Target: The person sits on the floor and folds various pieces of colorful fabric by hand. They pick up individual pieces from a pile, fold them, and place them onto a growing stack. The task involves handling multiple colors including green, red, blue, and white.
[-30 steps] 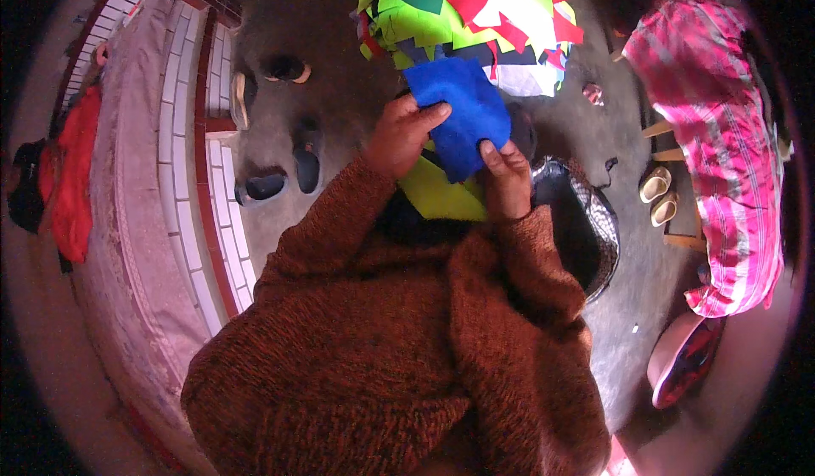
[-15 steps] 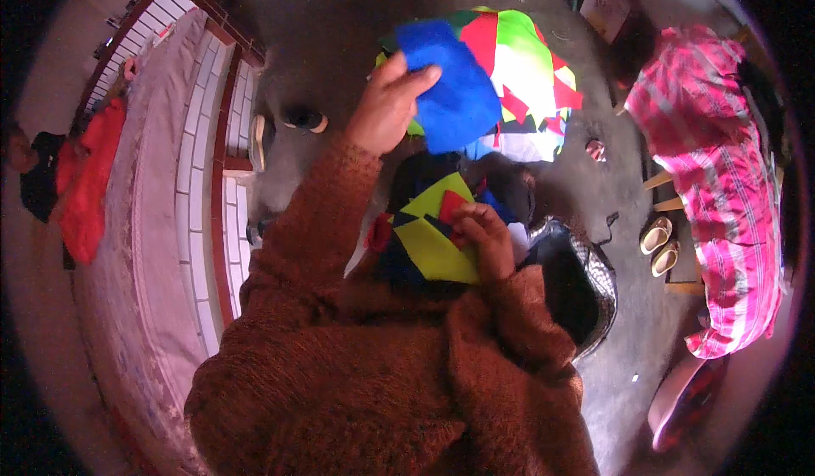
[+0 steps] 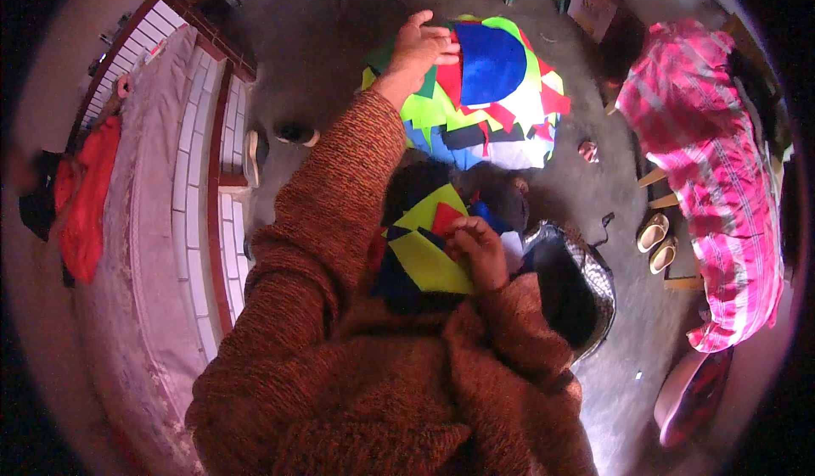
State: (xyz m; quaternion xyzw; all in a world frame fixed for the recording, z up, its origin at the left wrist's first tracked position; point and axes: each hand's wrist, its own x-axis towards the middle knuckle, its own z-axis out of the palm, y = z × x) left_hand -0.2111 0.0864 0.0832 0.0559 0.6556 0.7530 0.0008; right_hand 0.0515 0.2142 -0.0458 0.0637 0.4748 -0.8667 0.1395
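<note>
My left hand reaches far forward with its fingers stretched out and apart. Its fingertips are at the left edge of a blue cloth piece, which lies on top of a heap of bright cloth scraps in green, red, white and dark colours. My right hand is over my lap, its fingers curled together; what they hold, if anything, is hidden. Beside it lie a red piece and yellow-green pieces, spread over dark cloth on my lap.
To the right of my lap stands an open bag with a dark inside and checked rim. A pink plaid cloth covers furniture at the right, with pale shoes beside it. A cloth-covered ledge with white tiles runs along the left.
My left hand has moved forward and let go of the blue cloth piece, which now lies on the heap. My right hand has stayed over my lap.
</note>
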